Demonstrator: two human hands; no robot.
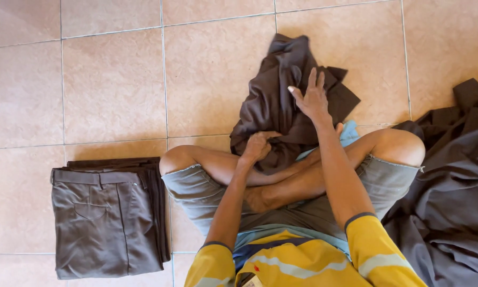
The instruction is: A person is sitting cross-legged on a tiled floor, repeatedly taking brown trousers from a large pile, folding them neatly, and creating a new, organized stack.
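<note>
- crumpled dark brown cloth garment (281, 95): lies bunched on tile floor in front of crossed legs, lower edge over the shins, upper part rumpled w/ folds, not flat.

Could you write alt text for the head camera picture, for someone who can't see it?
A person sitting cross-legged on a tiled floor handles a dark brown garment with the left hand and right hand. Folded trousers are stacked alongside.
</note>
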